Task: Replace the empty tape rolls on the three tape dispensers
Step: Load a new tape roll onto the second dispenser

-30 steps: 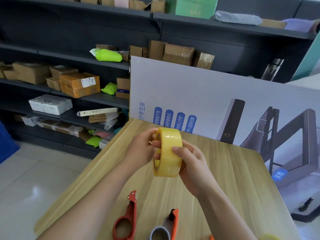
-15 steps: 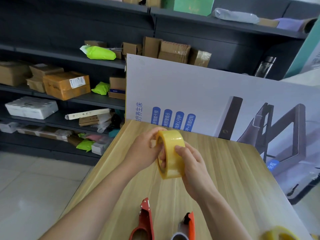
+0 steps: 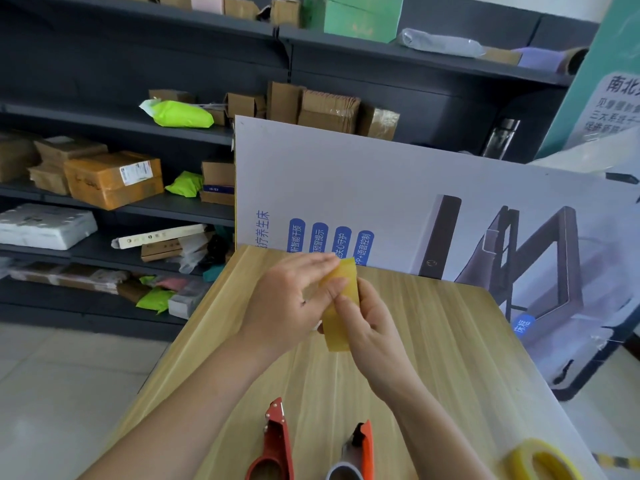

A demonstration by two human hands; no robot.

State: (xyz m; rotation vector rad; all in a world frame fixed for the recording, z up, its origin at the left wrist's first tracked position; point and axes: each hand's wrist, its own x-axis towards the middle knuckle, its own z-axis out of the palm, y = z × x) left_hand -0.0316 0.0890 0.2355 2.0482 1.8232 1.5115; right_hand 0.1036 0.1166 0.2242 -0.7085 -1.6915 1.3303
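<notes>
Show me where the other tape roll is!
Head view: the spare roll lies at the table's near right corner, right of the orange dispenser.

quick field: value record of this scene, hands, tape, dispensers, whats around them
table: light wood
tape roll: yellow, held above the table, on no dispenser
left hand: holds the tape roll from the left, thumb on its outer face
right hand: grips the same roll from the right
red dispenser: lies on the table, untouched
orange dispenser: right of the red one, untouched
second yellow roll: on the table, lower right
poster board: stands at the table's far edge
third dispenser: not in view
</notes>
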